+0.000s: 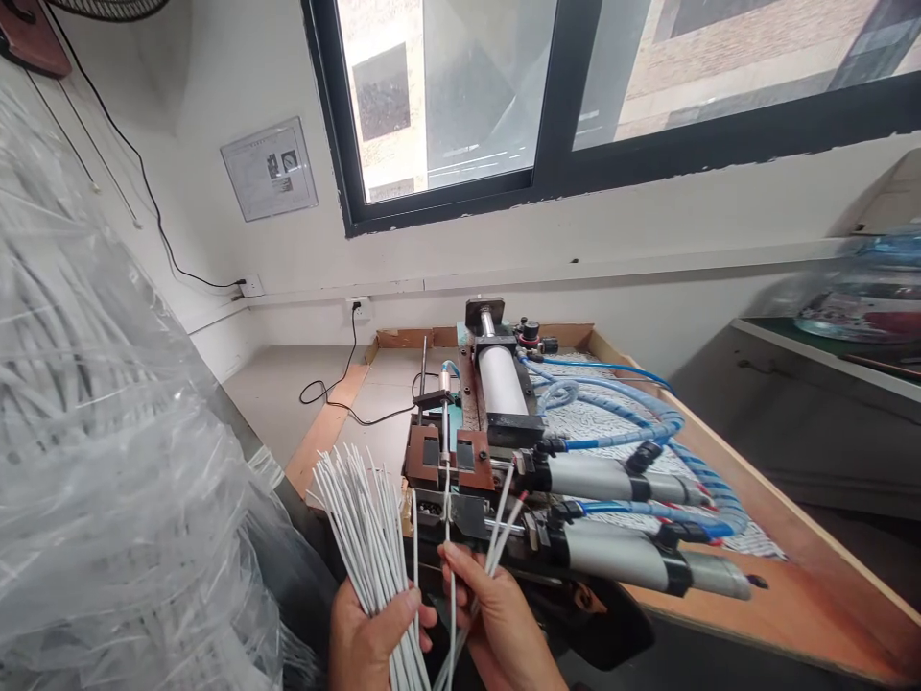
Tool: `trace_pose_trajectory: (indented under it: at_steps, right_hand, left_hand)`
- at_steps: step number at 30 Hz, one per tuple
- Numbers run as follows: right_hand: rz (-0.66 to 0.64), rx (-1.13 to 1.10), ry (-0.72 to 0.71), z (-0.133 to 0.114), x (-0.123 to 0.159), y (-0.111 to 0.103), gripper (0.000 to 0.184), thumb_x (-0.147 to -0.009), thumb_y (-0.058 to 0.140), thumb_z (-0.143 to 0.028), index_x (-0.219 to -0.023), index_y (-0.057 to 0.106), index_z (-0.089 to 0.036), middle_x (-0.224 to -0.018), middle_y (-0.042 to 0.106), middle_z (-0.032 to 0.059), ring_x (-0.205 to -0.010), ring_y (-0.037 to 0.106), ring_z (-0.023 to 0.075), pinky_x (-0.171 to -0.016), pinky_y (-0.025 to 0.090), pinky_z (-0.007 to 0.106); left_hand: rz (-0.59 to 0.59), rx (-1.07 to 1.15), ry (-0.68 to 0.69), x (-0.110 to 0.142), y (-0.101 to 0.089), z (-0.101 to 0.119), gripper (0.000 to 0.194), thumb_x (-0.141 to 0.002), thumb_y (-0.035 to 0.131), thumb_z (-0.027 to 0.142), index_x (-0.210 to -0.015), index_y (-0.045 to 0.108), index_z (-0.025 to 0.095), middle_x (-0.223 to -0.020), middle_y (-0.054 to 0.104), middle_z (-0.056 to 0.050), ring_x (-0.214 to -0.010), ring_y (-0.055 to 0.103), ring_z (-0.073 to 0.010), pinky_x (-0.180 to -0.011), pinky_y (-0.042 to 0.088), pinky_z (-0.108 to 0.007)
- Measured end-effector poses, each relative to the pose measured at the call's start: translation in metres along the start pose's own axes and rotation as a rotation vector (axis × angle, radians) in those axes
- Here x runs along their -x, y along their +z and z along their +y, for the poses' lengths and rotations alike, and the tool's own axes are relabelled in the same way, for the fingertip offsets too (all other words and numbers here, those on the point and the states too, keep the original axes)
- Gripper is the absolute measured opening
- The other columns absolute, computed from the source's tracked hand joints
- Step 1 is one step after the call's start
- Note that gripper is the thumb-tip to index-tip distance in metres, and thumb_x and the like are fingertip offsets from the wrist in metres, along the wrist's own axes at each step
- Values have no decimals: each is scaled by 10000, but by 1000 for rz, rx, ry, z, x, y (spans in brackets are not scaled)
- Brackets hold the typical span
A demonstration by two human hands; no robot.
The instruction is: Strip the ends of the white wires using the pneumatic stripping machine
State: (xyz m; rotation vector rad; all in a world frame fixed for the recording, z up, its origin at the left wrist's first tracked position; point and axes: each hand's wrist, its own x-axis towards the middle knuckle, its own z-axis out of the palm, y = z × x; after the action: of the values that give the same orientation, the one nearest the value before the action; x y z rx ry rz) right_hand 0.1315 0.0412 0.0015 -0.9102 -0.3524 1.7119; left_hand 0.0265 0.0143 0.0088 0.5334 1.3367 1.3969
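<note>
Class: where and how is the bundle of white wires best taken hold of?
Grip the bundle of white wires around its lower part, probably from the left, as the left hand does: it narrows there, while its tips fan out and the machine lies to the right.

White cables (374,552) at seven o'clock; white strands (510,528) tipped red between five and six; reddish-brown blocks (472,461) with dark grey insets (430,451) at six; silver cylinders (611,559) with black collars (677,573) between four and five; blue hose (732,514) with pale spiral stripes at four; dark grey window frame (565,96) at one.
</note>
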Motion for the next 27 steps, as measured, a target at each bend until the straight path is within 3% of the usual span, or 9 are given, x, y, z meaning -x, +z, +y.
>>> trace_pose_trajectory:
  at_steps: [2,4,7,10,13,17,27]
  right_hand:
    - [-56,18,32,2,3,0,255,-596,684,-366,-636,630,-120,-463,439,-47,-416,389,64,-413,302,184]
    - [-107,97,62,6,6,-1,310,-578,687,-402,-713,647,-126,-459,442,-43,-429,421,86,-409,299,196]
    - [-148,313,21,14,12,-5,341,-522,719,-404,-727,668,-136,-410,410,-59,-372,323,60,-365,210,191]
    - [-168,421,-109,19,16,-10,267,-534,713,-397,-599,671,-141,-421,402,-53,-385,270,52,-366,184,206]
    - [-78,380,-160,17,16,-12,294,-557,689,-428,-574,666,-135,-415,400,-44,-400,283,58,-378,173,210]
    - [37,241,-137,8,12,-9,320,-550,693,-433,-591,652,-118,-427,438,-37,-378,263,38,-375,127,197]
    - [53,26,-19,-3,2,0,281,-535,726,-359,-588,632,-100,-436,428,-55,-371,283,16,-357,170,140]
  left_hand:
    - [-4,12,6,-1,-1,-1,239,-484,726,234,-625,569,122,-402,635,-31,-341,525,-129,-365,402,-228]
    - [9,26,4,-2,-2,-1,244,-479,730,234,-629,574,121,-421,643,-28,-347,524,-128,-377,406,-234]
    - [-26,108,3,-1,-2,0,238,-467,737,216,-637,600,122,-477,657,-14,-422,560,-137,-451,440,-250]
    - [-108,168,7,1,-1,2,185,-475,735,189,-597,612,124,-465,632,10,-457,559,-126,-497,445,-243]
    - [-85,116,-15,1,0,2,175,-486,737,202,-591,626,115,-463,637,-1,-441,553,-119,-474,440,-234]
    - [20,83,-34,0,3,4,225,-472,746,231,-627,647,101,-522,684,-47,-510,612,-168,-508,487,-270]
    - [61,55,-1,0,9,6,260,-445,754,248,-614,611,112,-422,640,-16,-392,573,-149,-392,449,-238]
